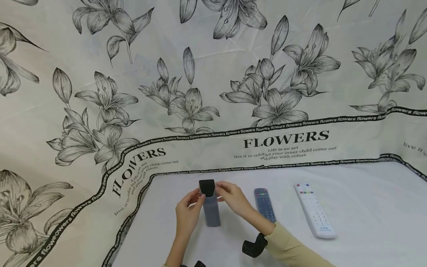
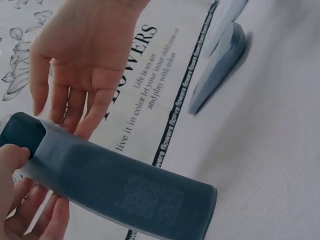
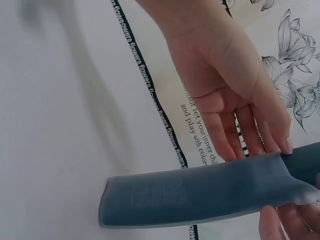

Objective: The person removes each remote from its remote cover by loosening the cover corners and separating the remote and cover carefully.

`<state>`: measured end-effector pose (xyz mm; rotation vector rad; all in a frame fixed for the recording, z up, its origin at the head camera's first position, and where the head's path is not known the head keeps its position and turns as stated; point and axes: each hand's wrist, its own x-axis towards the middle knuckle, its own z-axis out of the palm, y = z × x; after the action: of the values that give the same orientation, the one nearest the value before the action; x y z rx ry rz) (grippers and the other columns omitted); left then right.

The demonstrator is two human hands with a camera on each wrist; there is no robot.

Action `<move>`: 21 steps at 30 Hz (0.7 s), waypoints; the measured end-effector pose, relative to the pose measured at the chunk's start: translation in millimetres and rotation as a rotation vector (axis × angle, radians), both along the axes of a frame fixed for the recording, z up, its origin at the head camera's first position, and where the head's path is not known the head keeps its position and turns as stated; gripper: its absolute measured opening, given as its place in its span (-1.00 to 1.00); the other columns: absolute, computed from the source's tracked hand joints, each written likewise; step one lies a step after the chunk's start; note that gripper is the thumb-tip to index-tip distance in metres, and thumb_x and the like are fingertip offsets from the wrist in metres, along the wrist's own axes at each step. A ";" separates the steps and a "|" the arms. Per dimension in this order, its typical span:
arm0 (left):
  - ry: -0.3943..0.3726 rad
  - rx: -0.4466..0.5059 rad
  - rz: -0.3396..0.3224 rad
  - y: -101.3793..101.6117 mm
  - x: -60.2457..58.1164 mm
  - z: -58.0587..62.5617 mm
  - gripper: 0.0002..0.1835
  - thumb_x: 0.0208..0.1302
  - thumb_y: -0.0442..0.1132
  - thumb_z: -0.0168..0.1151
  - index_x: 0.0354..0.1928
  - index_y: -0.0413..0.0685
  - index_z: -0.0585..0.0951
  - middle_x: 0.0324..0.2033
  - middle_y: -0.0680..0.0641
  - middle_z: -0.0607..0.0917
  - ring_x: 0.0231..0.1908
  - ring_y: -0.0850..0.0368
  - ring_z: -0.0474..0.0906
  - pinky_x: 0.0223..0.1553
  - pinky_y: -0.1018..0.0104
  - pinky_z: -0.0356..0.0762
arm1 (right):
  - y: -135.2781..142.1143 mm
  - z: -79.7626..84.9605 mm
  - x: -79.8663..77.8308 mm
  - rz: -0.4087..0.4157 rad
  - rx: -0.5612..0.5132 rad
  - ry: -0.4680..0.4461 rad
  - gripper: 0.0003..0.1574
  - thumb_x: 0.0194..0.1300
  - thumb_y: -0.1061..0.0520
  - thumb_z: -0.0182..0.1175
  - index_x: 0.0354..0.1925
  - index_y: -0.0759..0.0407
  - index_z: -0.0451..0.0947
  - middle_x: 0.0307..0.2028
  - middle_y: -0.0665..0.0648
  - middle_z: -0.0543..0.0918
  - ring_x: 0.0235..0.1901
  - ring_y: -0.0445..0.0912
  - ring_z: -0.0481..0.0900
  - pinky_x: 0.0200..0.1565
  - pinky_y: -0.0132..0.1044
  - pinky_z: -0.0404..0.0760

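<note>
The left hand (image 1: 188, 213) pinches the dark remote (image 1: 207, 188), thumb on its bare end. The remote is held between both hands over the white table (image 1: 367, 215), inside a translucent sleeve (image 1: 212, 214) whose edge the right hand (image 1: 235, 200) pinches. Uneven tugging could tear that edge; a loosened thumb could drop the remote. Count: 2 hands, 1 held remote, 1 sleeve around it, 1 blue-grey remote (image 1: 264, 203), 1 white remote (image 1: 315, 212).
</note>
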<state>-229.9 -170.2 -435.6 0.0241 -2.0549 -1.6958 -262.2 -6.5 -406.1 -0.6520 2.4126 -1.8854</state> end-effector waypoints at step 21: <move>-0.006 0.060 0.072 1.8 -5.6 -5.0 -0.76 0.07 -0.40 0.34 -0.17 -0.26 0.70 -0.30 -0.19 0.76 -0.32 0.35 0.61 -0.28 0.55 0.55 | 1.5 -2.5 -9.9 -0.028 0.092 0.123 -0.70 0.21 0.19 0.26 -0.09 0.32 0.64 -0.23 0.24 0.75 -0.22 0.02 0.71 -0.17 -0.26 0.67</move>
<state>-235.5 -168.4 -440.6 0.1216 -1.9827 -1.7155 -272.2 -5.0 -408.6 -0.7533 2.5785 -1.7819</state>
